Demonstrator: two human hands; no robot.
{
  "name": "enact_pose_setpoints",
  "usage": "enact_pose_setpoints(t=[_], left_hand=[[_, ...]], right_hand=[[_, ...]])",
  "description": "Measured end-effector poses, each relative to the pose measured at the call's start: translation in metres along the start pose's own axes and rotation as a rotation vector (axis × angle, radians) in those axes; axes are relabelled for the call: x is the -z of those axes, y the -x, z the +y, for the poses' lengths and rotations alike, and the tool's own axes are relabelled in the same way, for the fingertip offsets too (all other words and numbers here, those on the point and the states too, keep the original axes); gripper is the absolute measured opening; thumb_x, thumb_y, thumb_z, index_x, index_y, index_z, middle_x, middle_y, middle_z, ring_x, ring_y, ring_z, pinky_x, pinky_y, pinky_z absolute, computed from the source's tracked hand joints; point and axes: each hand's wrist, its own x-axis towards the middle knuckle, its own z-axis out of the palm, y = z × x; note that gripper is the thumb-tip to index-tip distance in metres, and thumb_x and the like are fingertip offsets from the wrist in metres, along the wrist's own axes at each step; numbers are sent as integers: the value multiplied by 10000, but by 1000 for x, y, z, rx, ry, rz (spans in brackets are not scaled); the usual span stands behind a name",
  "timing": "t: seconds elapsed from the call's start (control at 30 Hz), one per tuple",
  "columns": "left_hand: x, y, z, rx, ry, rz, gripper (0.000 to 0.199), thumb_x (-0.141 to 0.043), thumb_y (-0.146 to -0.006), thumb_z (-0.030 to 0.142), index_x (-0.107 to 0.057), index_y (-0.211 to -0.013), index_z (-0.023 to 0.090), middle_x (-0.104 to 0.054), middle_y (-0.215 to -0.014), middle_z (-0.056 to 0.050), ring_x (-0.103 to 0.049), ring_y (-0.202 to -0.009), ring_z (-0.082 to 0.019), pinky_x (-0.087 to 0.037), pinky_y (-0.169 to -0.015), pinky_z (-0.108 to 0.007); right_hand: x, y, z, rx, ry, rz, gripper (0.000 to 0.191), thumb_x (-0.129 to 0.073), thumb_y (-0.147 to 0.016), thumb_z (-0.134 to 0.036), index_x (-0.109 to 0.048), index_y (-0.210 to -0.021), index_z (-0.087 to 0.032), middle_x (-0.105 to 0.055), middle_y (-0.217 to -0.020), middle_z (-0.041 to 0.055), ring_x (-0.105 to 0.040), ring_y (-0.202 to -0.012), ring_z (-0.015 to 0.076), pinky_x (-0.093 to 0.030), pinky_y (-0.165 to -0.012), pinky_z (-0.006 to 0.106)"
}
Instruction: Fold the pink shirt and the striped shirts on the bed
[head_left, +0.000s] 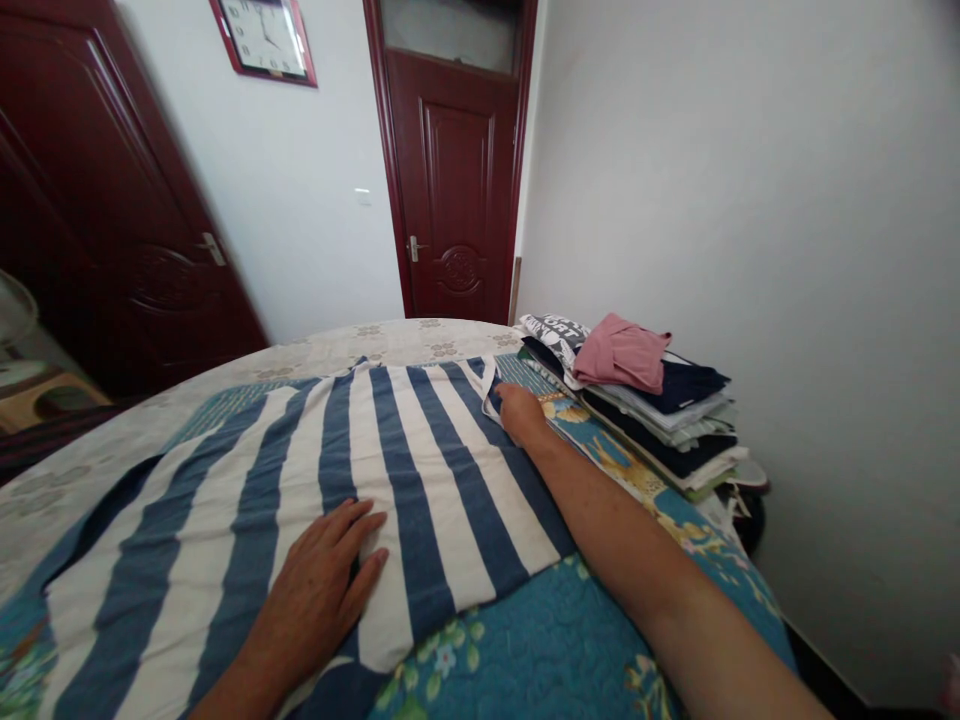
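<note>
A blue-and-white striped shirt [382,430] lies spread over a bed, mostly flat with some wrinkles. My left hand [330,555] rests on its near part, palm down with the fingers stretched out. Farther off, my right hand [520,410] has its fingers curled in on the shirt's edge at the far right, where a white-trimmed part lifts a little. The right fingertips are partly hidden by the hand itself. Under the shirt is a teal floral quilt [525,645].
A stack of folded clothes [667,410] stands on the bed at right, topped by a pink garment [622,353]. A pale patterned cover [405,335] lies beyond the shirt. A white wall [750,230] borders the right side. At left is a yellowish stool [56,395].
</note>
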Motion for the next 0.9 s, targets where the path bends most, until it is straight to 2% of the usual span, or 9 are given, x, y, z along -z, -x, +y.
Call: enact_pose_setpoints(t=[0.07, 0.13, 0.2, 0.33, 0.47, 0.57, 0.67, 0.77, 0.9], left_hand=[[0, 0, 1, 5, 3, -2, 416, -591, -1036, 484, -733, -1360, 266, -691, -1475, -106, -641, -1365, -326, -541, -1145, -541], [1, -1, 1, 6, 4, -8, 414, -590, -1036, 480, -734, -1359, 264, -691, -1474, -106, -641, -1365, -325, -539, -1148, -540], [1, -1, 2, 7, 2, -15, 415, -591, -1036, 482, -736, -1356, 262, -690, -1476, -107, -643, -1363, -325, -537, -1150, -543], [2, -1, 2, 7, 1, -22, 419, -584, -1039, 485, -739, -1353, 255, -686, -1481, -113, -641, -1367, -327, -536, -1152, -548], [3, -1, 1, -2, -3, -15, 427, -591, -1032, 499, -742, -1351, 259, -691, -1474, -116, -650, -1357, -332, -548, -1139, -546], [3, -1, 2, 5, -5, -15, 425, -596, -1028, 504, -745, -1349, 270, -691, -1477, -110, -650, -1359, -330, -542, -1150, -539], [3, -2, 2, 13, 0, -22, 424, -595, -1029, 500, -744, -1351, 268, -689, -1480, -108, -646, -1366, -329, -538, -1156, -539], [2, -2, 1, 13, 8, -25, 427, -590, -1031, 499, -741, -1354, 263, -690, -1478, -108, -644, -1366, -330, -538, -1155, -546], [2, -2, 1, 12, 15, -18, 430, -588, -1032, 506, -743, -1350, 262, -695, -1472, -103, -650, -1358, -329, -546, -1146, -542]], right_hand=[[-2, -1, 15, -160, -13, 43, 421, -421, -1027, -109, -683, -1346, -188, -732, -1330, 149, -721, -1190, 231, -528, -982, 299], [-5, -2, 28, -291, -11, 61, 356, -478, -1036, -205, -705, -1307, -160, -725, -1331, 175, -723, -1176, 262, -541, -969, 325], [-8, -2, 36, -332, -7, 39, 356, -556, -1022, -325, -727, -1262, -123, -728, -1303, 217, -717, -1184, 306, -546, -971, 361], [-13, -4, 40, -303, -45, -8, 335, -551, -1020, -334, -753, -1195, -133, -757, -1232, 212, -719, -1175, 296, -532, -986, 358], [-13, -7, 39, -296, -90, 66, 378, -478, -1045, -273, -680, -1320, -112, -752, -1245, 200, -702, -1194, 276, -502, -1028, 342], [-14, -9, 41, -268, -213, 101, 436, -470, -1024, -208, -623, -1426, -135, -769, -1223, 163, -716, -1151, 263, -507, -1025, 334], [-17, -11, 46, -171, -347, 110, 553, -434, -974, -98, -624, -1483, -199, -747, -1356, 95, -681, -1259, 211, -488, -1094, 307], [-20, -15, 53, -98, -392, 89, 572, -428, -940, -58, -710, -1407, -229, -725, -1428, 25, -629, -1355, 160, -440, -1172, 287], [-19, -17, 60, -136, -345, 119, 604, -406, -952, -39, -645, -1496, -149, -658, -1522, 84, -572, -1431, 155, -382, -1221, 276]])
